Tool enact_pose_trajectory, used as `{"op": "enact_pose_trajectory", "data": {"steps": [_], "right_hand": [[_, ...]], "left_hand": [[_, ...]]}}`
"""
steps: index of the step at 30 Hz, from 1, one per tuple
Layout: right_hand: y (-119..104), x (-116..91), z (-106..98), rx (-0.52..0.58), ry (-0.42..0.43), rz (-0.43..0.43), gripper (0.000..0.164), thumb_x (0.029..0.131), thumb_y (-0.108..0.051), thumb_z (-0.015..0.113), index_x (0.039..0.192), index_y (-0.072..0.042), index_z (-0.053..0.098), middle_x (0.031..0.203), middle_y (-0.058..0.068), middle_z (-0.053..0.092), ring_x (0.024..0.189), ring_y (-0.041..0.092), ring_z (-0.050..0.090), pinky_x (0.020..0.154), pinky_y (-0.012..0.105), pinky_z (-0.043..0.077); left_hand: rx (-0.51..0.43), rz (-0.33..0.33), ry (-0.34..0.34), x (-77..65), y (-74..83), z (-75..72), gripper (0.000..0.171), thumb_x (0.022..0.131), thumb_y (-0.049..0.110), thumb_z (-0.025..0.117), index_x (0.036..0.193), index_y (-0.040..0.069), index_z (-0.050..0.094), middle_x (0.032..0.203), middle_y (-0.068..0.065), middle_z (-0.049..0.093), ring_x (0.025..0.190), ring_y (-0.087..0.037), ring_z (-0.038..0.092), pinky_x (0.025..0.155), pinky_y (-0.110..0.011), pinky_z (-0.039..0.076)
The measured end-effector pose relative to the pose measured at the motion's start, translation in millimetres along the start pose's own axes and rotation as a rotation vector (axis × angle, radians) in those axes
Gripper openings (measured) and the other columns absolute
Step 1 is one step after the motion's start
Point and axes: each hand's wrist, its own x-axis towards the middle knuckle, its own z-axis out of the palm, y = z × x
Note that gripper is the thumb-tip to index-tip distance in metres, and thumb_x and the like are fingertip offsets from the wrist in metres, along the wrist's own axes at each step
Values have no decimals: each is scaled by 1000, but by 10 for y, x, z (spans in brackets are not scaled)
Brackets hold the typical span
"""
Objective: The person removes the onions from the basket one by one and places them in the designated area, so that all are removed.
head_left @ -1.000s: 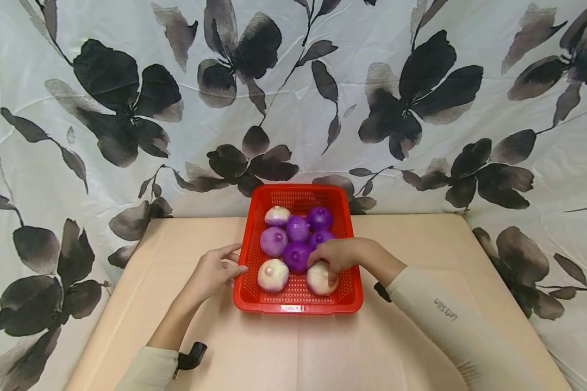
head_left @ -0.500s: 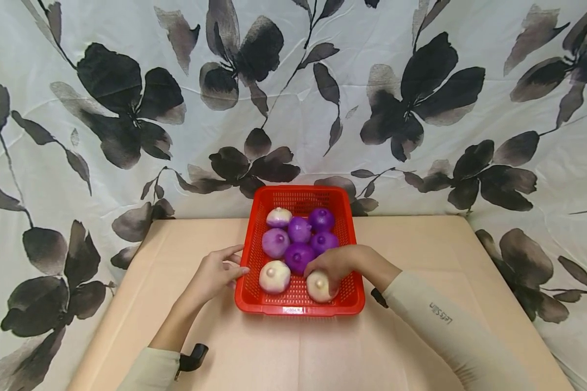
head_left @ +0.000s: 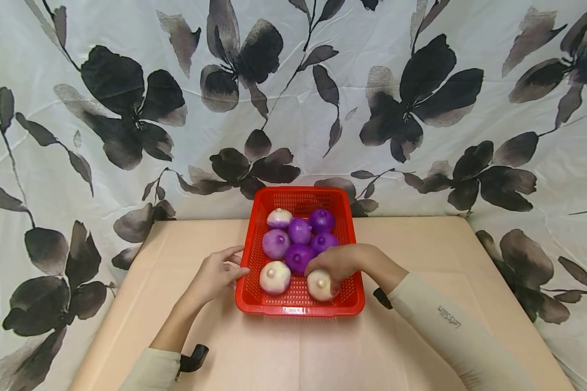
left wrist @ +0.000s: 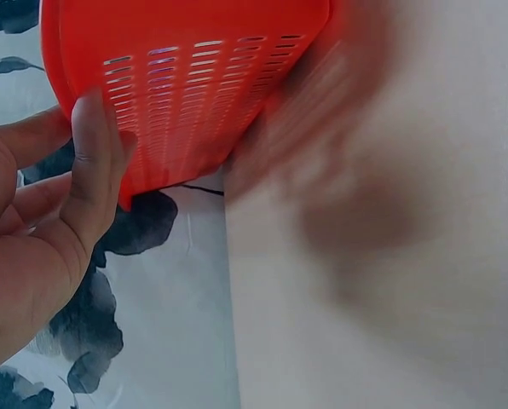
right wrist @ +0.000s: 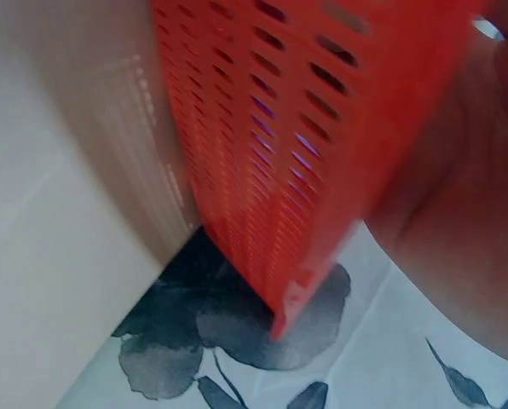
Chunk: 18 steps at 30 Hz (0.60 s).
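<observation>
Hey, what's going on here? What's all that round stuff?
A person is handling onions in a red basket on the table. Their right hand has its grip on a pale onion in the near right corner, inside the basket. Their left hand touches the basket's left side. Seven other onions lie in there too, mostly purple.

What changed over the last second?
The right hand and the round cream onion it holds shifted slightly toward the near edge of the red perforated plastic basket; the onion looks turned. Unchanged: left hand at the basket's left rim, other round purple and whitish onions.
</observation>
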Motion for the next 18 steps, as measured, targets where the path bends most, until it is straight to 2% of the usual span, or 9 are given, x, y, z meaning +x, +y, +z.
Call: {"op": "enact_pose_trajectory", "data": {"steps": [8,18], "right_hand": [[32,-168,-93,96,110,-105,66,79,-12,87,139,-24,63,126,-8,65,117,18,57,104,43,50],[163,-390,-135,213,258,-199,58,84,-20,84,138,-27,64,127,-9,66,118,15,60,104,42,52]], "left_hand": [[13,5,-7,-12,1,-13,63,90,0,77,147,-2,51,108,-21,68,71,-17,71,57,-32,63],[1,3,-12,-14,1,-9,63,89,-1,77,147,-2,51,107,-21,68,71,-18,71,58,-35,64]]}}
